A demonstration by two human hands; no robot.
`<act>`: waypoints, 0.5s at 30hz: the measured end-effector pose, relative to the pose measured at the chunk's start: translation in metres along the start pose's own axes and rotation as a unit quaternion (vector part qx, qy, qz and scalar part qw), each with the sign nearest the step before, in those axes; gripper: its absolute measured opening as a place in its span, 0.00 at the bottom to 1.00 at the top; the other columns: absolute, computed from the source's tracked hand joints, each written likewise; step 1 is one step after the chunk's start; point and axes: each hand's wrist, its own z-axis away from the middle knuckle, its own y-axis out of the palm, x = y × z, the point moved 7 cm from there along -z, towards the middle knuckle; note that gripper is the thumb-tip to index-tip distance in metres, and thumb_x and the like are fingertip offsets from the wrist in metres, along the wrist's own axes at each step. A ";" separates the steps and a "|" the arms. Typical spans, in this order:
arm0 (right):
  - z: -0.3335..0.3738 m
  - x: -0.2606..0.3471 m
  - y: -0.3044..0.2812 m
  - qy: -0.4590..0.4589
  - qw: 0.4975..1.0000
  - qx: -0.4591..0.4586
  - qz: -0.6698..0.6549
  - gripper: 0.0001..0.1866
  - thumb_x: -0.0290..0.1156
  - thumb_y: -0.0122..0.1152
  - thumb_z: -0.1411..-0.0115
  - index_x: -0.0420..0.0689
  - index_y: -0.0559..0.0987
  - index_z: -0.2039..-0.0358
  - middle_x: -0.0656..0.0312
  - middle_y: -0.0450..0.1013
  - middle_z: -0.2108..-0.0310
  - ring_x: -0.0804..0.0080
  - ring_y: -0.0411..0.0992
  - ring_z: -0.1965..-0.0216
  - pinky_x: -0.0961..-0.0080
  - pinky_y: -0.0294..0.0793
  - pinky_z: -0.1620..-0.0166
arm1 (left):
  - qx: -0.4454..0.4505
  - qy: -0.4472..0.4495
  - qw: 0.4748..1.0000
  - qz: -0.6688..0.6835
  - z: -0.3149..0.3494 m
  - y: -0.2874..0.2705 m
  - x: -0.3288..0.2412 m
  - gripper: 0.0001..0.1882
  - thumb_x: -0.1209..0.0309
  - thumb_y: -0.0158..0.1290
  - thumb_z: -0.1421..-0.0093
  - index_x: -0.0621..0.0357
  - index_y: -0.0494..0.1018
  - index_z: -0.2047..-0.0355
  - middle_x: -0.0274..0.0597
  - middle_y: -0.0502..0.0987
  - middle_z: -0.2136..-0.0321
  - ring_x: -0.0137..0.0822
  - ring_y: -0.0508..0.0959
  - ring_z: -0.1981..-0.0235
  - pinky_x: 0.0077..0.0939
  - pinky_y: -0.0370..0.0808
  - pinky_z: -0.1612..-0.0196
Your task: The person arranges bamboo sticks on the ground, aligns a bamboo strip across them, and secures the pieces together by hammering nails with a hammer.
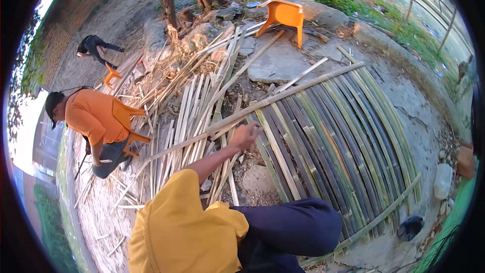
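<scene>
My left hand, at the end of a bare forearm below a yellow sleeve, is near the upper left corner of a panel of split bamboo slats. Its fingers are curled together, and whatever they may hold is too small or hidden to name. Just beyond the hand a long thin bamboo pole runs across the slats' upper ends. The slats lie side by side, some green, some dark. Along their lower ends runs another crosswise bamboo strip. My right hand is out of view; my bent knee in dark trousers is beside the panel.
Loose pale bamboo strips lie heaped at left. A person in orange sits there on an orange chair; another person bends farther back. An orange chair stands beyond the panel. A plastic jug is at right.
</scene>
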 end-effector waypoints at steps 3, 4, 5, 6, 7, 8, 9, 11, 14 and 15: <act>-0.004 0.013 0.016 0.005 0.999 0.039 0.000 0.25 0.31 0.65 0.36 0.36 0.74 0.40 0.46 0.78 0.55 0.54 0.78 0.58 0.64 0.78 0.56 | -0.032 -0.077 0.990 -0.110 -0.024 -0.053 0.058 0.13 0.60 0.58 0.33 0.54 0.79 0.54 0.47 0.81 0.76 0.51 0.82 0.73 0.45 0.77 0.67; -0.004 0.016 0.018 0.009 0.999 0.048 0.004 0.25 0.31 0.65 0.36 0.36 0.74 0.40 0.46 0.78 0.55 0.53 0.78 0.58 0.64 0.78 0.55 | -0.038 -0.100 0.987 -0.120 -0.033 -0.064 0.076 0.13 0.61 0.58 0.34 0.54 0.79 0.54 0.49 0.82 0.71 0.51 0.82 0.67 0.45 0.77 0.62; -0.006 0.018 0.019 0.013 0.998 0.055 0.008 0.25 0.31 0.65 0.36 0.36 0.74 0.40 0.46 0.78 0.55 0.53 0.78 0.58 0.63 0.78 0.55 | -0.042 -0.122 0.983 -0.129 -0.042 -0.071 0.095 0.14 0.63 0.58 0.35 0.55 0.79 0.53 0.51 0.82 0.67 0.52 0.83 0.61 0.45 0.78 0.57; -0.007 0.024 0.026 0.012 0.998 0.069 0.004 0.25 0.31 0.65 0.36 0.35 0.74 0.40 0.46 0.78 0.54 0.53 0.78 0.57 0.63 0.78 0.55 | -0.048 -0.127 0.982 -0.132 -0.044 -0.084 0.127 0.14 0.63 0.58 0.35 0.55 0.79 0.53 0.51 0.82 0.67 0.52 0.83 0.61 0.45 0.78 0.57; -0.005 0.036 0.042 0.010 0.996 0.092 -0.008 0.25 0.31 0.65 0.36 0.35 0.74 0.40 0.46 0.78 0.54 0.53 0.78 0.57 0.63 0.78 0.55 | -0.078 -0.107 0.972 -0.193 -0.042 -0.113 0.165 0.14 0.65 0.57 0.36 0.56 0.79 0.53 0.53 0.81 0.61 0.54 0.81 0.56 0.46 0.77 0.51; -0.001 0.043 0.054 0.008 0.994 0.111 -0.015 0.25 0.31 0.65 0.36 0.35 0.74 0.40 0.46 0.78 0.54 0.53 0.78 0.57 0.63 0.78 0.54 | -0.101 -0.084 0.959 -0.251 -0.039 -0.131 0.189 0.14 0.68 0.56 0.37 0.58 0.79 0.52 0.56 0.80 0.56 0.55 0.79 0.51 0.46 0.76 0.46; -0.001 0.045 0.059 0.010 0.993 0.120 -0.011 0.25 0.31 0.65 0.36 0.35 0.74 0.40 0.45 0.78 0.54 0.52 0.77 0.56 0.63 0.78 0.54 | -0.101 -0.088 0.959 -0.251 -0.042 -0.130 0.204 0.14 0.68 0.56 0.37 0.58 0.79 0.52 0.56 0.80 0.56 0.55 0.79 0.51 0.46 0.76 0.46; -0.004 0.037 0.055 0.023 0.992 0.120 0.003 0.26 0.31 0.65 0.36 0.35 0.74 0.40 0.45 0.78 0.53 0.52 0.77 0.56 0.62 0.78 0.54 | 0.060 -0.152 0.950 -0.267 -0.057 -0.092 0.230 0.17 0.72 0.54 0.38 0.60 0.79 0.49 0.59 0.77 0.48 0.58 0.76 0.44 0.49 0.74 0.40; -0.006 0.030 0.056 0.036 0.991 0.126 0.013 0.26 0.31 0.65 0.36 0.34 0.74 0.40 0.45 0.78 0.53 0.51 0.77 0.55 0.62 0.78 0.53 | 0.094 -0.106 0.957 -0.253 -0.070 -0.057 0.237 0.20 0.74 0.53 0.38 0.59 0.79 0.46 0.58 0.80 0.49 0.58 0.78 0.46 0.48 0.74 0.39; -0.007 0.026 0.054 0.043 0.990 0.130 0.019 0.26 0.30 0.65 0.36 0.34 0.74 0.40 0.44 0.78 0.52 0.51 0.77 0.55 0.61 0.78 0.53 | 0.127 -0.126 0.951 -0.251 -0.077 -0.048 0.244 0.20 0.74 0.53 0.37 0.60 0.79 0.44 0.57 0.82 0.50 0.57 0.80 0.46 0.46 0.75 0.39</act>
